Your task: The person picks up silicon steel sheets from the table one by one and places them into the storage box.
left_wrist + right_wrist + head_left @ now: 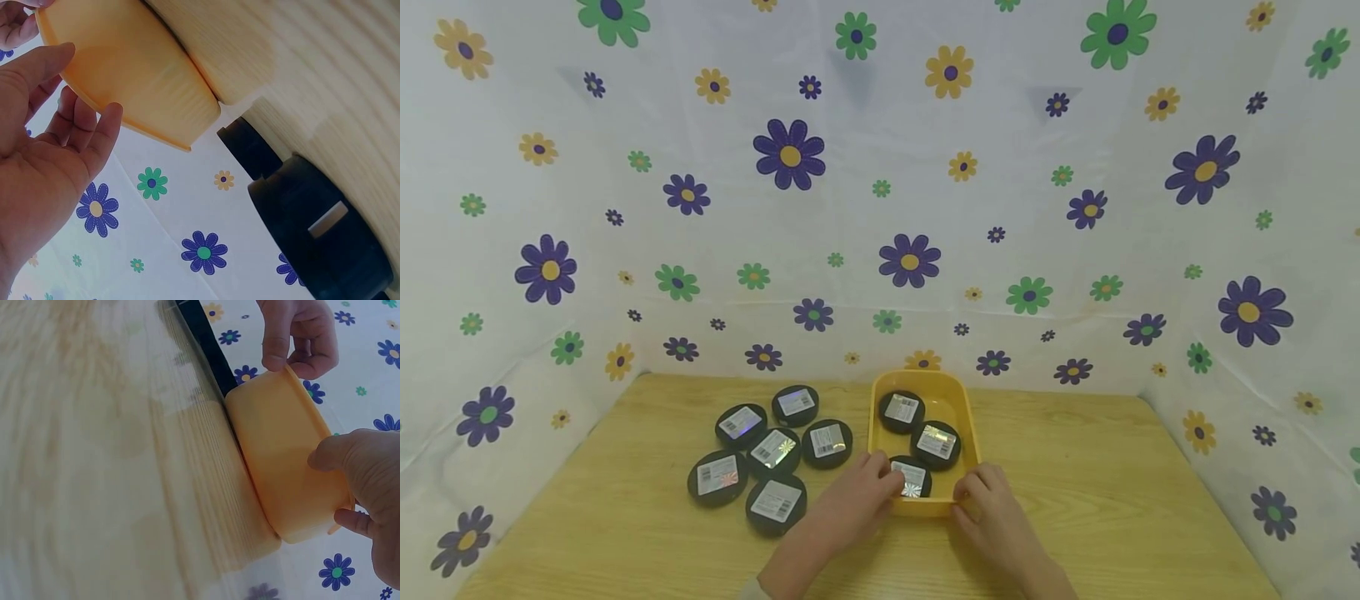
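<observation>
A yellow plastic tray (pixel 958 408) sits on the table, three round black containers with white barcode labels inside it. The nearest labelled container (pixel 912 477) is partly covered by my left fingers. At the tray's near left corner, my left hand (pixel 859 500) grips the rim, its thumb (pixel 59 59) on the outside wall. My right hand (pixel 996 517) holds the near right part of the same rim, and the right wrist view shows its thumb (pixel 328 453) against the outer wall.
Several more labelled black containers, such as this one (pixel 777 504), lie grouped on the wooden table (pixel 1075 467) left of the tray. A white flowered cloth (pixel 850 225) hangs behind the table and along both sides.
</observation>
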A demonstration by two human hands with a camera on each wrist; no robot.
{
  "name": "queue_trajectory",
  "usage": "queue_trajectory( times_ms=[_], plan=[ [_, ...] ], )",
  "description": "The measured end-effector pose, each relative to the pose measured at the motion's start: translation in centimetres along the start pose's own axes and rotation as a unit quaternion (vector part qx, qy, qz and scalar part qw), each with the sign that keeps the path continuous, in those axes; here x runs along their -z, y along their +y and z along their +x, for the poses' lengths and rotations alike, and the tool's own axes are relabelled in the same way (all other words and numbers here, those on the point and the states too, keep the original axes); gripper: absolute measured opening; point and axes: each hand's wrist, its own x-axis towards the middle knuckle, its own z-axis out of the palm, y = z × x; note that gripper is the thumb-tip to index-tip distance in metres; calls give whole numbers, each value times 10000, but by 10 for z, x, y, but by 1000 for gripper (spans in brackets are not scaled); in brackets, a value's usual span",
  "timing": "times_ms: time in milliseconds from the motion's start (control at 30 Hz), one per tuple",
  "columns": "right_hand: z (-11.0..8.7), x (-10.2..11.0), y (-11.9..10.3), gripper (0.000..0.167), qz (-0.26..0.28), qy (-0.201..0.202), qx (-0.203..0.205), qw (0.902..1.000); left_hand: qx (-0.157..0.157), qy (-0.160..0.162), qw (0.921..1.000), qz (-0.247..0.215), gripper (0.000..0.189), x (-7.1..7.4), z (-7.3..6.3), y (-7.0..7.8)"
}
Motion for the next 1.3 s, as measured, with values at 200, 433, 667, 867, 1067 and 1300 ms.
queue_trajectory(
  times_ms=[200,433,667,867,1067,1300],
  plan=[
    [0,-2,1,42,8,14,4,10000,-9,30,10000,10,21,-1,-1,-1],
    [0,-1,1,42,18,-110,-154,9998,-19,9,10000,66,22,0,0,-1],
    [0,0,1,41,15,-169,-219,9996,-65,-46,9998,187,25,3,0,0],
    [0,-1,1,42,29,-28,-66,10000,-79,-48,9998,186,27,6,-1,2],
    [1,0,1,42,33,-29,-49,10000,-49,-41,9999,99,28,8,-1,3],
    [1,-1,1,42,26,-24,-53,10000,39,-79,9999,-59,23,13,-2,2]
  ],
)
